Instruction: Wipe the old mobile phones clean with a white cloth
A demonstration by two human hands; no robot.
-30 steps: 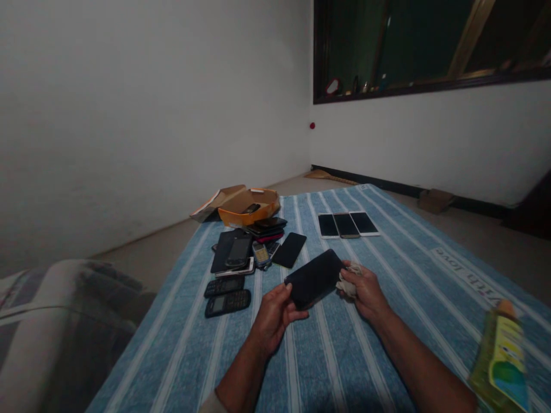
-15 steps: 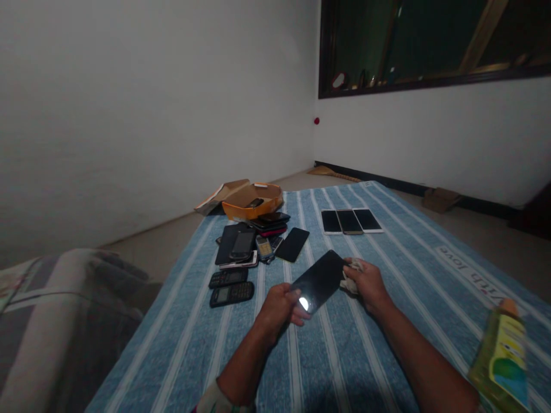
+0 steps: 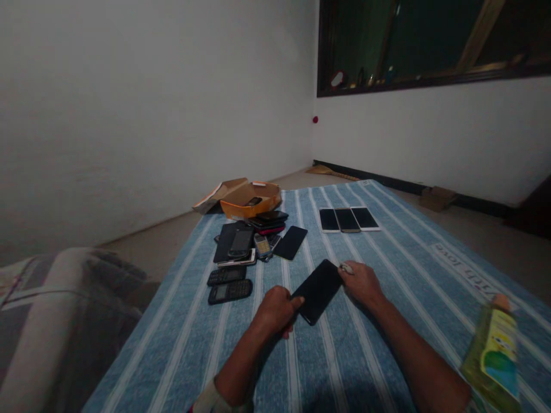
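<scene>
One black phone (image 3: 317,293) was between left hand (image 3: 275,310) and right hand (image 3: 362,283)

Over the middle of the striped cloth (image 3: 413,272), the left fingers gripped it; the right fingers clutched one pale rag (image 3: 346,268) at its side. Three phones (image 3: 348,220) lined up toward the cloth's far edge, two keypad phones (image 3: 230,291) lay near its left edge, one open box (image 3: 247,210) at its far left corner, one bottle (image 3: 493,355) near its right edge.

Striped blue cloth (image 3: 172,355) carries phones (image 3: 290,242), a box (image 3: 241,213) — and a bottle (image 3: 493,353).
</scene>
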